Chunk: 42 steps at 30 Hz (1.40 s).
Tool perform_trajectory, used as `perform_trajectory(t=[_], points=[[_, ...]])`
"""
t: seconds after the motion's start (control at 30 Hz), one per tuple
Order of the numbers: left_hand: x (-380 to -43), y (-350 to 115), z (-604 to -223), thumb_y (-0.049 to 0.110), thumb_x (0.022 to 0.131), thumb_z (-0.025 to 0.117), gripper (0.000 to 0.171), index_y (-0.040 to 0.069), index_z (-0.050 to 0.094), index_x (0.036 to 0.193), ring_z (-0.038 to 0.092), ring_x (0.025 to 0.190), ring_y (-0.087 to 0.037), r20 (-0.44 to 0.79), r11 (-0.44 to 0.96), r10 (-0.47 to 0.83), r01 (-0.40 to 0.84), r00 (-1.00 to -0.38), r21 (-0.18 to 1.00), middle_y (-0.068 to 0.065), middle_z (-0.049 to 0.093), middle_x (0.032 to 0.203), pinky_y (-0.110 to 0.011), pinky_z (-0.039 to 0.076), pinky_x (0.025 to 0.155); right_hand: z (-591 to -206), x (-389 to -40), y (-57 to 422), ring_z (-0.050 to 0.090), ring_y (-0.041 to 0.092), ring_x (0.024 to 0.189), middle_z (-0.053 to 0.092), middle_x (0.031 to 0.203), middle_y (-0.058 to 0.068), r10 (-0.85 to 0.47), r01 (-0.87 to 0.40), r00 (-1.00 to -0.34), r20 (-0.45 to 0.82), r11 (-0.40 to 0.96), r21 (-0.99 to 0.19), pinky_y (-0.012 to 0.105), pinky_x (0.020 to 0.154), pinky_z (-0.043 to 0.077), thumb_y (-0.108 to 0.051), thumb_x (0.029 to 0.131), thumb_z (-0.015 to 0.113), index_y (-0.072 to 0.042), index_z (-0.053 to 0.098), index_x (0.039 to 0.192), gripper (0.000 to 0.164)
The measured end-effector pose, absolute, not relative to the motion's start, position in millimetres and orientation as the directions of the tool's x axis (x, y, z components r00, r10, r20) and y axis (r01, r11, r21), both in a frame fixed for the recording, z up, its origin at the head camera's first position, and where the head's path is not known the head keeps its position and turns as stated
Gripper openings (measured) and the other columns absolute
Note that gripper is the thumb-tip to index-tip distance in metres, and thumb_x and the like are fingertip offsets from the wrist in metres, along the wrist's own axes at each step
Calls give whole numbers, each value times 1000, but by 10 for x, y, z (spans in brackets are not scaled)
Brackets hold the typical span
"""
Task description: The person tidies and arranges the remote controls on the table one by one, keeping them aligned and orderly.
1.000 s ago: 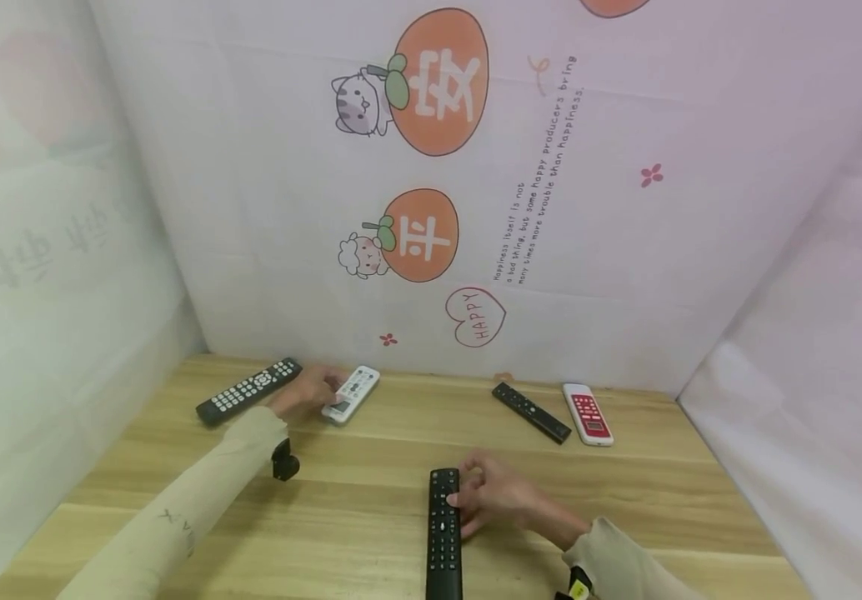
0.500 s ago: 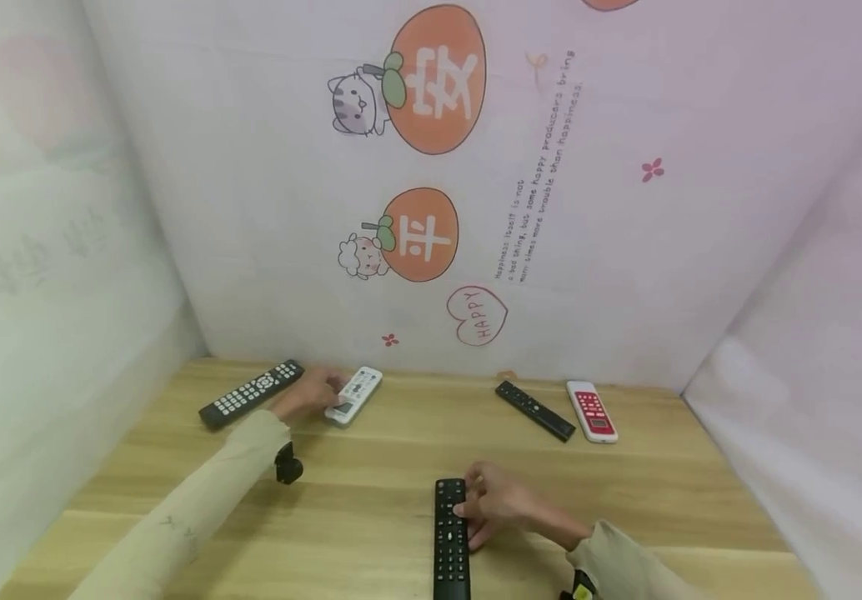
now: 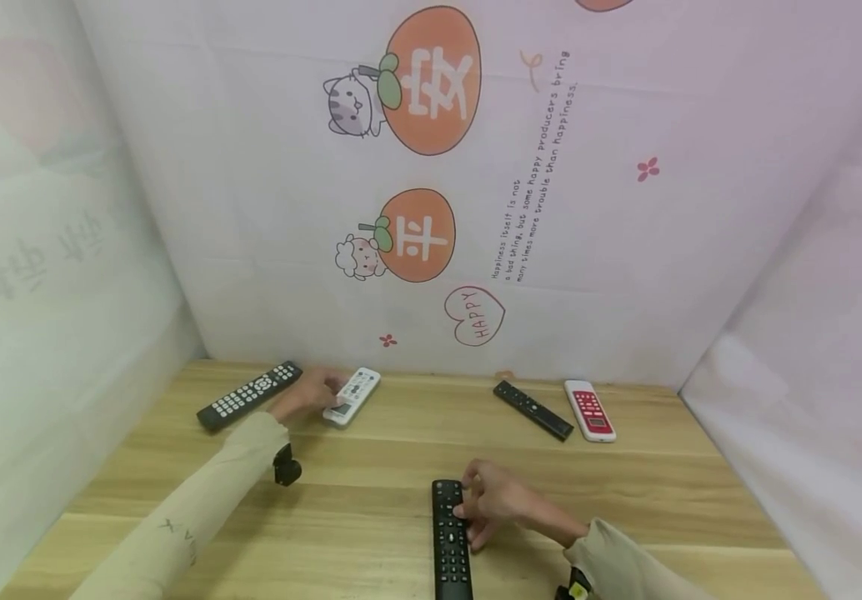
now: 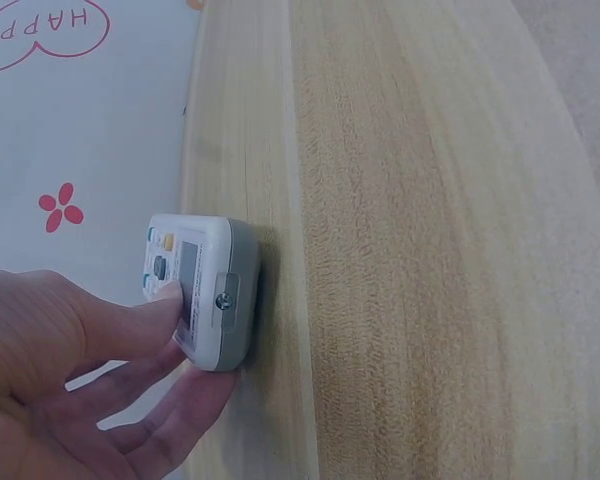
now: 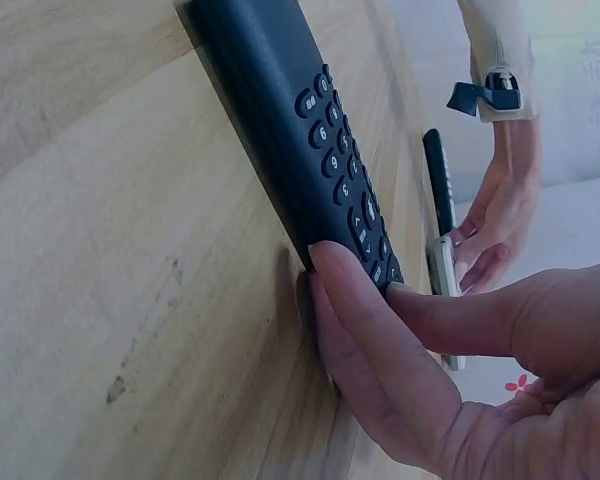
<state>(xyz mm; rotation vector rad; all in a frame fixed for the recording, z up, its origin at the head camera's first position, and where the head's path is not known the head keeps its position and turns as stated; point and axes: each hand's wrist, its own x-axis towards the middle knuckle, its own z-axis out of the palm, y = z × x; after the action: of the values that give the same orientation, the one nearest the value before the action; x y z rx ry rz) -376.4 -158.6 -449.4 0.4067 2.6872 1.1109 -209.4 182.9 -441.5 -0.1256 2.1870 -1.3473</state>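
Note:
At the back left, my left hand [image 3: 316, 390] pinches a white remote control [image 3: 359, 388]. In the left wrist view, its thumb lies on the face beside the grey display and a fingertip sits at the lower edge of the white remote [image 4: 223, 290]. My right hand [image 3: 497, 500] grips a long black remote control [image 3: 451, 542] near its far end, at the front middle of the table. The thumb is on the button face there. The right wrist view shows fingers along the side of the black remote [image 5: 280, 110], close over the wood.
A black remote with white buttons [image 3: 249, 397] lies left of my left hand. Toward the back right are a slim black remote [image 3: 533, 410] and a white remote with a red panel [image 3: 590, 411]. Printed white cloth [image 3: 551, 333] walls the wooden table [image 3: 356, 517] in.
My right hand and the long black remote have shifted slightly toward me, mostly in the first half second. The left hand keeps its hold on the white remote in the same place.

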Motion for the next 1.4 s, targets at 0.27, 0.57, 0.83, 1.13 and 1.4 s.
perform_trajectory(t=[0.27, 0.57, 0.83, 1.13, 1.4], points=[[-3721, -1575, -4456, -8, 85, 69, 49, -15, 59, 133, 59, 121, -46, -99, 671, 324, 154, -941, 725, -35, 62, 130, -57, 48, 111, -4399, -2120, 1835, 69, 22, 62, 70, 83, 18, -336, 175, -834, -438, 592, -787, 40, 58, 66, -3, 97, 70, -2, 51, 114, 25], [-3736, -1557, -4462, -8, 86, 68, 51, -14, 58, 135, 59, 122, -45, -114, 689, 316, 145, -942, 710, -34, 62, 130, -56, 49, 111, -4377, -2239, 1902, 72, 26, 71, 71, 85, 14, -305, 147, -838, -452, 672, -726, 42, 61, 66, -7, 97, 72, -4, 63, 106, 13], [-3753, -1567, -4482, -11, 83, 66, 51, -15, 59, 133, 60, 121, -46, -109, 681, 307, 139, -945, 719, -34, 63, 128, -56, 50, 110, -4294, -2358, 1989, 72, 26, 71, 70, 85, 13, -281, 82, -881, -381, 702, -707, 40, 60, 65, -8, 98, 70, -3, 65, 103, 8], [-3799, -1575, -4510, -10, 83, 67, 51, -15, 59, 133, 60, 119, -45, -104, 680, 318, 150, -942, 718, -33, 64, 126, -55, 51, 108, -4210, -2572, 2104, 74, 27, 69, 70, 87, 14, -237, 50, -914, -328, 737, -674, 38, 60, 65, -6, 98, 70, -3, 65, 99, 5], [-3766, -1572, -4462, -9, 84, 68, 50, -15, 59, 133, 61, 120, -47, -108, 701, 328, 165, -939, 694, -34, 64, 126, -56, 51, 109, -4180, -2690, 2163, 73, 29, 71, 68, 89, 16, -184, 65, -937, -298, 745, -664, 41, 63, 65, -9, 99, 71, -1, 65, 103, 11]])
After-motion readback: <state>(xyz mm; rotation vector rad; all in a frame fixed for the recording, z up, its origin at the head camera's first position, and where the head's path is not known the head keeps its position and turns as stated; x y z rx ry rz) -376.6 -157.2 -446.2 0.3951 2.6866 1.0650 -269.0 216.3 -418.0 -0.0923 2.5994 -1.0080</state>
